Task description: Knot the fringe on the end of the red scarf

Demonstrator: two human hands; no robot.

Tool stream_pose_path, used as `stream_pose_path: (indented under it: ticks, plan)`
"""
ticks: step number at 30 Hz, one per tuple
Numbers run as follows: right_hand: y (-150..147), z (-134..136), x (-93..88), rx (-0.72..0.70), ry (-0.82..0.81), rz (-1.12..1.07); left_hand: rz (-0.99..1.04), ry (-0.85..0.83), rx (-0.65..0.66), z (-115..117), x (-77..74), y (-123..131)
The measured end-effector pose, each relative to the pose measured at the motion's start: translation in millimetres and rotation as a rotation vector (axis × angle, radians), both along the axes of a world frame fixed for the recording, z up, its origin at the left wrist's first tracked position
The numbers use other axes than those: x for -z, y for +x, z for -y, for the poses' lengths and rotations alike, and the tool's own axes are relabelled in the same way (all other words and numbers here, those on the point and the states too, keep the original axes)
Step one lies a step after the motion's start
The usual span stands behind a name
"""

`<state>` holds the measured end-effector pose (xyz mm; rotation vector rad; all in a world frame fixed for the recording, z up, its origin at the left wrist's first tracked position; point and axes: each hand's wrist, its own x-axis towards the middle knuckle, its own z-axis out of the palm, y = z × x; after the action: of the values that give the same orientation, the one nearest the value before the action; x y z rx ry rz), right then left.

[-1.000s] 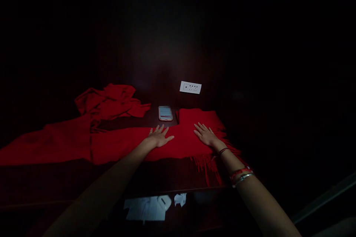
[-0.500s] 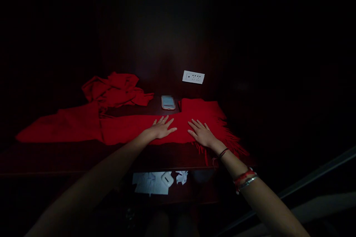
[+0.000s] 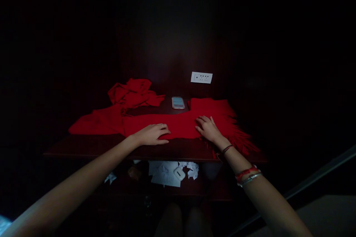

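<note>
Head view, dim light. A long red scarf [image 3: 180,126] lies flat along the dark counter [image 3: 178,152], its fringed end [image 3: 241,140] trailing over the right near corner and a folded span behind it at the right rear.

The left hand [image 3: 151,134] sits at the scarf's near hem with the fingers curled inward. The right hand [image 3: 207,129] rests on the cloth close to the fringe, knuckles raised and fingers bent. The pictures do not show whether either hand pinches the fabric. The two hands are apart, with a bare stretch of scarf between them.

Surroundings:
- One heap of bunched red cloth [image 3: 133,92] lies at the left rear; it cannot be told whether it belongs to the same scarf.
- One phone [image 3: 178,102] lies flat behind the scarf, between the heap and the folded span.
- One white socket plate [image 3: 201,77] is on the dark wall above.
- Three bands circle the right forearm: a dark cord [image 3: 227,149], then a red band and a silver one together [image 3: 246,174].
- Several crumpled white papers [image 3: 165,173] lie under the counter, with one small white case [image 3: 179,173] on them.

Nothing lies over the scarf between the hands.
</note>
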<state>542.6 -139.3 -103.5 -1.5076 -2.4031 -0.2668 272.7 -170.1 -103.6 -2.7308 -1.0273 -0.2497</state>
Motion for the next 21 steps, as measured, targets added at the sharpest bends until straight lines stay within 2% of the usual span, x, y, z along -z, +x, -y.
stream_pose_path:
  ticks: [4,6,10,15,21]
  plan:
    - [-23.8,20.6,-1.0,-0.377,0.056,-0.007,-0.110,0.015,-0.003,8.3,-4.9,-8.0]
    - [-37.5,29.7,1.1,-0.484,0.066,0.014,-0.140,0.023,-0.006,5.9,-4.6,-9.3]
    - [-57.0,36.3,9.4,-0.443,0.102,0.021,-0.118,0.077,-0.055,2.1,0.4,-7.9]
    - [-63.3,33.4,16.1,-0.385,0.141,0.042,-0.036,0.150,-0.126,2.8,12.1,-9.1]
    - [-61.5,31.9,18.8,-0.340,0.128,0.053,0.053,0.161,-0.093,3.8,20.7,-12.1]
